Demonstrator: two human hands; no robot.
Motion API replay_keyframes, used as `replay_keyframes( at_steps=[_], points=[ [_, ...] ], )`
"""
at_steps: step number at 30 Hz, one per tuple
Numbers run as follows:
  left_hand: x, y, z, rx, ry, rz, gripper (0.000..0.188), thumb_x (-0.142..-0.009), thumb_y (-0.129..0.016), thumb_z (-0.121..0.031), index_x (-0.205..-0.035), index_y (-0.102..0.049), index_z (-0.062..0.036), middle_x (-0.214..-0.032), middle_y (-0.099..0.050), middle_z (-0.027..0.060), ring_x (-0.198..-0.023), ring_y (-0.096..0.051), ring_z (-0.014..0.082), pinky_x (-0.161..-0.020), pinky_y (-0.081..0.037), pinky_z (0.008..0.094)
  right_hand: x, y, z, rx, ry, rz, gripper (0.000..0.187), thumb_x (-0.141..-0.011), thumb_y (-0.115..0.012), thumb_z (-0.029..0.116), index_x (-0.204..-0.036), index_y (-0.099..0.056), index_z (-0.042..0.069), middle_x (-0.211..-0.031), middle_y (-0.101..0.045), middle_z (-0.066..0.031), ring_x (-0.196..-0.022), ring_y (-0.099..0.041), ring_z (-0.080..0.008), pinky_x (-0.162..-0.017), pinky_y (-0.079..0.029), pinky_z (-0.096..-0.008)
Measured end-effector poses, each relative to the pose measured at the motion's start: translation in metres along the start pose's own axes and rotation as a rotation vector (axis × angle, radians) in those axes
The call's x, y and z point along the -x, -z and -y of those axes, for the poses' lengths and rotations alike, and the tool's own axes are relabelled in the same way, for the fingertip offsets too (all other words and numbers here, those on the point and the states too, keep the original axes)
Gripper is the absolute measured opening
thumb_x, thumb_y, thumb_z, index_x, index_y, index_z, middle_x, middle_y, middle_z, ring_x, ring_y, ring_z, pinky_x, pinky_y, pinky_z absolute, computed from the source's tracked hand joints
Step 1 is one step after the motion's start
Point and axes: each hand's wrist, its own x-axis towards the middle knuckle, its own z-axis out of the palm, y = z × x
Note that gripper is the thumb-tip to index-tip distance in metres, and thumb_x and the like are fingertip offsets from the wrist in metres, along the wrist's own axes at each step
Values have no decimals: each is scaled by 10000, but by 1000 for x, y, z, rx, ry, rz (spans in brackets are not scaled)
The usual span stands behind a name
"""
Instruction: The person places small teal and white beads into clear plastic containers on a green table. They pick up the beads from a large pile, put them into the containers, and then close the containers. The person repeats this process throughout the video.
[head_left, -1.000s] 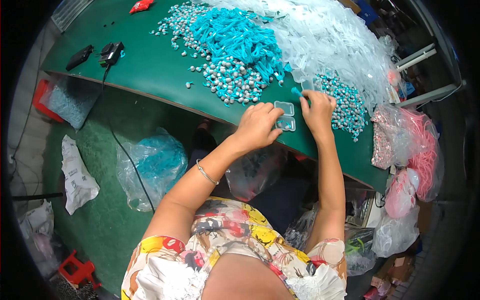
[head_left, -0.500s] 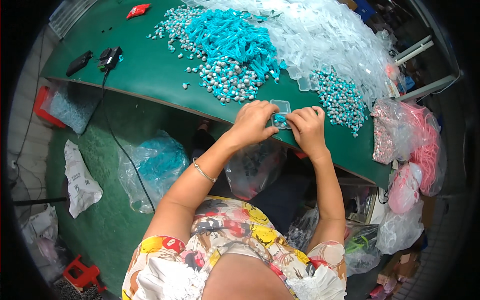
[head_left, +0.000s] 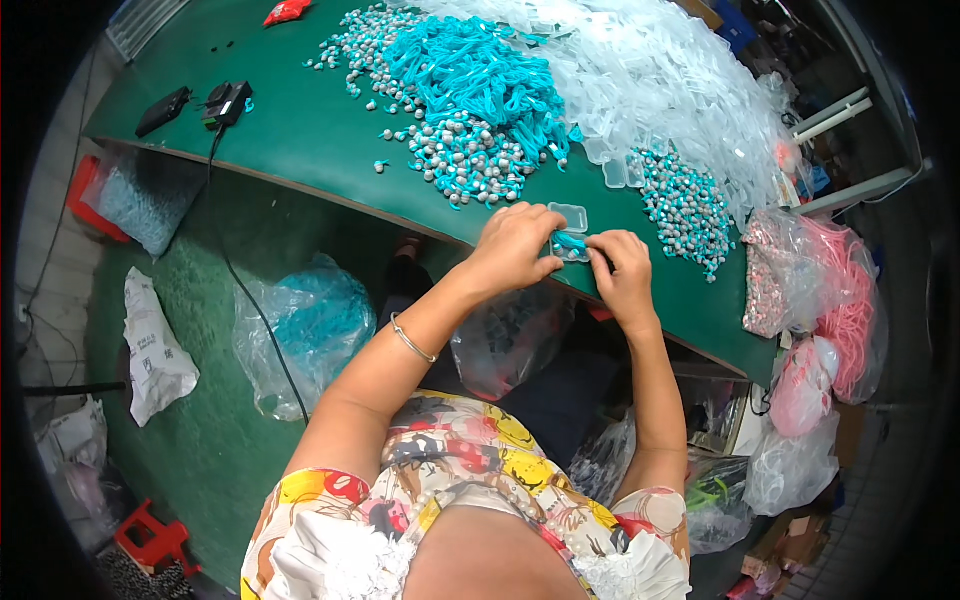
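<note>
Clear hinged plastic case lies on the green bench, near its front edge; lid laid back on the far side, base toward the person. Bright blue cord sits in the base, partly hidden by fingers.

Left hand: thumb at the near-left corner, fingers at the far-left; grip closed on the left end of the case. Right hand: thumb and index fingertips at the right end of the base, against the cord. Cannot tell whether this grip pinches the cord or only presses on it. Metal bangle on the left forearm.

Bench, beyond the hands: heap of blue cords, with a scatter of grey-and-blue beads on its near side. Second bead pile to the right of the case, well apart from the first. Large heap of clear plastic cases behind that pile.

Far left of bench: black device with a cable, flat black object just beside it. Red packet at the back.
</note>
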Motion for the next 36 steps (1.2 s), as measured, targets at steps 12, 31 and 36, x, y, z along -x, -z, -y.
replay_keyframes(
  at_steps=[12, 31, 36],
  points=[
    [0, 3, -1, -17, -9, 6, 464, -690, -826, -204, -1088, -619, -89, -896, -618, 60, -895, -593, 281, -792, -457, 423, -34, -10, -15, -7, -66, 75, 171, -866, -642, 71, -1032, -684, 73, -975, -640, -97, -927, -611, -296, -799, -447, -428],
    [2, 3, -3, -9, -16, -1, 541, -720, -823, -201, -1200, -591, -112, -943, -601, 59, -930, -587, 296, -808, -451, 427, -18, 3, -2, -171, 61, 74, 215, -781, -697, -19, -992, -672, 15, -916, -644, -138, -836, -648, -324, -726, -526, -394],
    [3, 3, -5, -51, -55, -28, 415, -752, -791, -220, -1114, -635, -88, -952, -607, 83, -935, -592, 301, -808, -464, 433, -11, 13, -1, -257, 48, 173, 313, -791, -721, 31, -1101, -676, 13, -1013, -636, -154, -921, -643, -324, -804, -524, -393]
  ],
)
